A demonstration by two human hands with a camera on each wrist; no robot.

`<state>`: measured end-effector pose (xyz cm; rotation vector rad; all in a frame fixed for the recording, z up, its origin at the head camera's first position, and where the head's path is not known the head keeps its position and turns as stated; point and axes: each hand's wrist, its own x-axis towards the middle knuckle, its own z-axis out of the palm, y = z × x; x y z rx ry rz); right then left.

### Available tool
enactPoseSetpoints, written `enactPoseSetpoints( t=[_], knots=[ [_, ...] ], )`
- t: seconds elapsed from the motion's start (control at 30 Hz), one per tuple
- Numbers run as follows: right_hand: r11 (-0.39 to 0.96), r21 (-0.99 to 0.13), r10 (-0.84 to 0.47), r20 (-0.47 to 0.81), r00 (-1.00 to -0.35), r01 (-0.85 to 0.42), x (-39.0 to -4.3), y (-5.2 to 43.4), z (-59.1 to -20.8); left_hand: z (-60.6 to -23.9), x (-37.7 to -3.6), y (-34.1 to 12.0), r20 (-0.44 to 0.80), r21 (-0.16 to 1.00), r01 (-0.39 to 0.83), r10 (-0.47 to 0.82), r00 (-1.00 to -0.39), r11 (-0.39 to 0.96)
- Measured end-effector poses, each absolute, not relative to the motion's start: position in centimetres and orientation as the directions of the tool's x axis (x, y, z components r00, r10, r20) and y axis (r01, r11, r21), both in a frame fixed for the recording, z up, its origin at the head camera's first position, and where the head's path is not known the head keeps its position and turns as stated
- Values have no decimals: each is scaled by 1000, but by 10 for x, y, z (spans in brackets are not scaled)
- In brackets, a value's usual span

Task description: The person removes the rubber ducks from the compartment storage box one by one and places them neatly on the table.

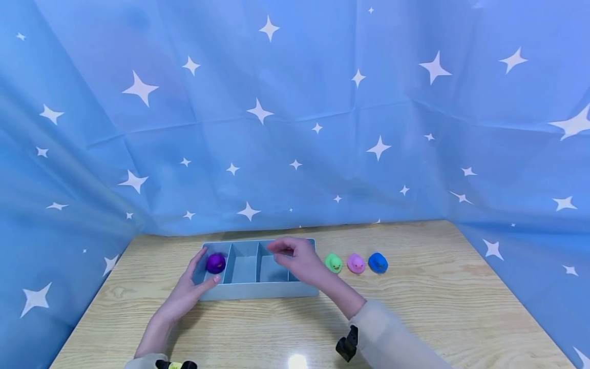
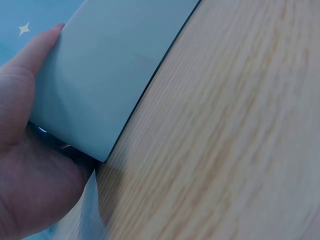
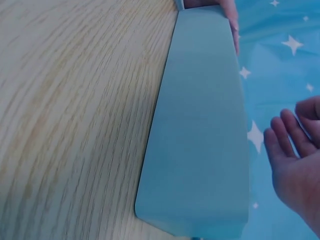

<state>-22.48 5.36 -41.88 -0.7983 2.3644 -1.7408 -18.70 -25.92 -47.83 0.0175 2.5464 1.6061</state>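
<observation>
A long pale blue divided box (image 1: 258,291) lies on the table, its front wall (image 2: 112,70) facing me. In its leftmost compartment sits a purple toy duck (image 1: 215,263). My left hand (image 1: 183,293) grips the box's left end, thumb against the front wall and fingers around the far side. Over the right part of the box hovers my right hand (image 1: 304,261), fingers loosely bent; in the right wrist view nothing shows in that hand (image 3: 300,170). Right of the box stand a green toy duck (image 1: 334,263), a pink one (image 1: 356,263) and a blue one (image 1: 378,263) in a row.
The box rests on a light wood-grain table (image 1: 258,333). A blue curtain (image 1: 295,128) with white stars rises behind the table and along both sides. Part of the box's right end is hidden beneath my right hand and wrist.
</observation>
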Motion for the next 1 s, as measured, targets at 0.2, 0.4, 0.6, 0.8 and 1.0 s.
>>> enactPoseSetpoints(
  t=[0.2, 0.4, 0.6, 0.8, 1.0],
  knots=[
    [248, -901, -478, 206, -854, -356, -229, 38, -423, -477, -187, -260, -107, 901, -64, 76, -991, 429],
    [217, -910, -500, 208, -841, -354, -232, 19, -426, -477, -186, -261, -118, 896, -78, 65, -991, 436],
    [217, -910, -517, 198, -833, -352, -233, 5, -425, -478, -186, -258, -131, 891, -90, 61, -990, 445],
    [234, -906, -530, 186, -828, -353, -235, -11, -422, -477, -187, -257, -119, 892, -76, 68, -991, 446],
    [266, -893, -568, 160, -808, -364, -240, -30, -418, -477, -186, -260, -131, 890, -86, 72, -989, 448]
  ],
)
